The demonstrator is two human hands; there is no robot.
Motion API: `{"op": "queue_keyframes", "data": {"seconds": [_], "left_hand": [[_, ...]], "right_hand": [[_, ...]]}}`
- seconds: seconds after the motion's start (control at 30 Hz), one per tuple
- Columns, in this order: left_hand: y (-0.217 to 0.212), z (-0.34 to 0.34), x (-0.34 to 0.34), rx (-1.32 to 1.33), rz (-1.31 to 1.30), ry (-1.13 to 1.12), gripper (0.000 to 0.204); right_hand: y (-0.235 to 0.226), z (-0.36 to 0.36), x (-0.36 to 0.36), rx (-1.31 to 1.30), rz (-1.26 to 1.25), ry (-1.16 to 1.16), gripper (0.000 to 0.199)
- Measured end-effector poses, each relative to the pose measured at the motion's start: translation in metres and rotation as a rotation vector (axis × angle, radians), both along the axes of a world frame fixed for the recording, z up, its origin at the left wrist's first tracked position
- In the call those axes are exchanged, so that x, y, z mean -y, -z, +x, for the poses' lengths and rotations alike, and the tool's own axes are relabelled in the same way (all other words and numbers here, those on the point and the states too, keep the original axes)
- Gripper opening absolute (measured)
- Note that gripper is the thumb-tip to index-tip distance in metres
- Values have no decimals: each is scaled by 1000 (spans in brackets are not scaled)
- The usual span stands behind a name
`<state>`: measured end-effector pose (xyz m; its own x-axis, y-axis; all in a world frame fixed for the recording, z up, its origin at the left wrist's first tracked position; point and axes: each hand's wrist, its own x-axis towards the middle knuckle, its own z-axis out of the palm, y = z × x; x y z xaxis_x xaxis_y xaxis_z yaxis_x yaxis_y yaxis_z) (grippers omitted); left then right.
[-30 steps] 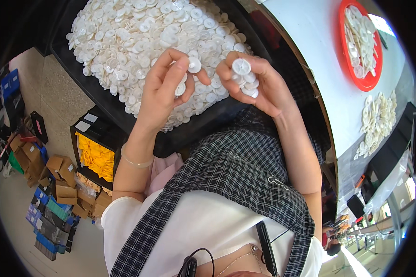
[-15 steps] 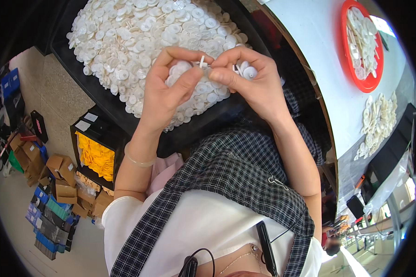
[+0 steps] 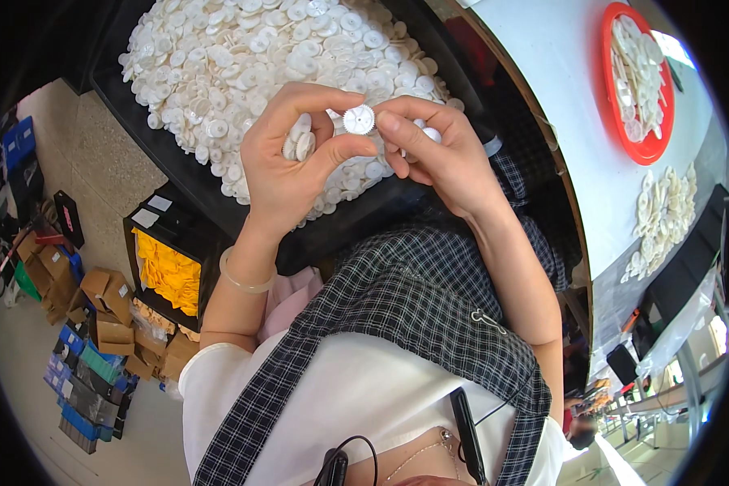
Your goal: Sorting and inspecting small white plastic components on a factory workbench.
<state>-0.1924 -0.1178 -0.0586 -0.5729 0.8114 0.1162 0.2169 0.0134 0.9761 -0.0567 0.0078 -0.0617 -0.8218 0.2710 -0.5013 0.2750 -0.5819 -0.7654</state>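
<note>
floor of speckled beige stone (image 3: 97,138) is seen at the left, where brown cardboard boxes (image 3: 109,300) are heaped and a black box (image 3: 190,223) is filled with bright yellow pieces (image 3: 166,271). at the centre, a deep black plastic bin (image 3: 348,219) is loaded with a loose heap of round, pale white plastic discs (image 3: 219,105). at the right, a smooth white tabletop (image 3: 559,121) is occupied by a red plastic tray (image 3: 650,150) of white pieces and, beside it, by a loose pile of white pieces (image 3: 664,215).

the far end of the bin is cut off by the upper edge, and its near side is partly covered by the forearms. the distant room at the lower right is too small and warped to be made out. the discs in both palms are half hidden by fingers, so their number cannot be told.

a small white toothed plastic gear (image 3: 359,120) is held up above the heap, between the hands, its flat face turned to view. its right edge is met by the pinched thumb and forefinger of the right hand (image 3: 441,154), in whose curled fingers further white discs (image 3: 431,134) are held. the left hand (image 3: 275,178) is half closed around several white gears (image 3: 299,144); its thumb and forefinger are parted around the raised gear, and whether it is touched by them cannot be told.
</note>
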Motion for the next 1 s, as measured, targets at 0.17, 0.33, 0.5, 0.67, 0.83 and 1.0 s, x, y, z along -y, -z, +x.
{"op": "queue_keyframes", "data": {"seconds": [0.17,0.33,0.5,0.67,0.83,1.0], "left_hand": [[2,1,1,65,7,-8,34],[2,3,1,137,22,-18,36],[0,5,1,140,10,-22,37],[0,6,1,163,-8,-22,37],[0,5,1,192,-28,-25,37],[-1,5,1,163,-53,-23,37]], "right_hand": [[0,0,-1,-6,-10,-8,27],[0,1,-1,-28,-14,-12,26],[1,2,-2,-25,-16,-19,26],[0,1,-2,-18,-26,-19,26],[0,1,-2,-23,-21,-24,25],[0,0,-2,-19,-35,-22,25]]}}
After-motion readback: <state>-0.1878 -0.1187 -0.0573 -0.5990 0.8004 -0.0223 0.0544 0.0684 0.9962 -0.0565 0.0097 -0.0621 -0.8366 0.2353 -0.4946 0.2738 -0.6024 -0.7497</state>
